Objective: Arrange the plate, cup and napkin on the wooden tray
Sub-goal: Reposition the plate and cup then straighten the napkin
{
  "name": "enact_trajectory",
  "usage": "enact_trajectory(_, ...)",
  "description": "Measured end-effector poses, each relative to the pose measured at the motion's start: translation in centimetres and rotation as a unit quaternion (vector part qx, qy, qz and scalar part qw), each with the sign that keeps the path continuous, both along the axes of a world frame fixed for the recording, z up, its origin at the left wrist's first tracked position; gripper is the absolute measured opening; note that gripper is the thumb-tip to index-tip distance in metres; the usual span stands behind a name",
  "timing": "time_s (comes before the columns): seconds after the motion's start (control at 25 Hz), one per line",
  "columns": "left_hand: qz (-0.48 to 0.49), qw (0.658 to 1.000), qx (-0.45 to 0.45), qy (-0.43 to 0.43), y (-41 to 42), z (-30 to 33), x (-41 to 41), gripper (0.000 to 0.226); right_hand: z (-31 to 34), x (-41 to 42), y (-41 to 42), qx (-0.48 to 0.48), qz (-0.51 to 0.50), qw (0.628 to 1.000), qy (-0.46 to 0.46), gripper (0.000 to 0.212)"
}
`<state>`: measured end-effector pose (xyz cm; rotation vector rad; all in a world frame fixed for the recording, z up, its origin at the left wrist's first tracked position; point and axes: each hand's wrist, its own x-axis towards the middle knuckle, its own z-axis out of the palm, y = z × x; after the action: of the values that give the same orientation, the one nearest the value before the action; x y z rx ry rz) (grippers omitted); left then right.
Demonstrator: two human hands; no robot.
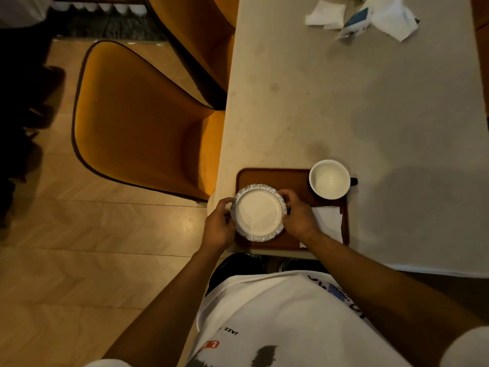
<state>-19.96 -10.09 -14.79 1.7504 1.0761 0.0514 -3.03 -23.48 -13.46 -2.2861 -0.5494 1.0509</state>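
A pale stone-look table (370, 115) fills the right of the frame; a wooden tray (275, 178) sits at its lower-left corner, while crumpled white napkins (326, 14) and a blue-and-white packet (356, 25) lie at upper right.

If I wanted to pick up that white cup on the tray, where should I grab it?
Probably by the dark handle, coming from the right. The cup stands upright at the tray's far right corner, and its handle points right, over the table, with open space there. Its wide round bowl would likely be harder for fingers to span.
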Motion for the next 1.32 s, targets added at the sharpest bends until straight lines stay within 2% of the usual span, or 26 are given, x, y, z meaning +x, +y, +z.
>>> enact_trajectory(0.88, -0.003, 0.999, -0.05, -0.011, -1.4, 1.0, -1.9, 0.042, -0.3, -2.0, -2.0, 0.009, -0.002, 1.0, 0.01, 0.051)
enact_trajectory(1.12, -0.01, 0.999, -0.04, 0.001, -1.4, 1.0, -1.9, 0.043, -0.4, -2.0, -2.1, 0.007, 0.002, 1.0, 0.008, 0.052)
enact_trajectory(1.32, -0.005, 0.999, -0.037, 0.023, -0.6, 0.3, -1.4, 0.034, -0.4, -1.7, -2.2, 0.0, 0.017, 1.0, 0.013, 0.051)
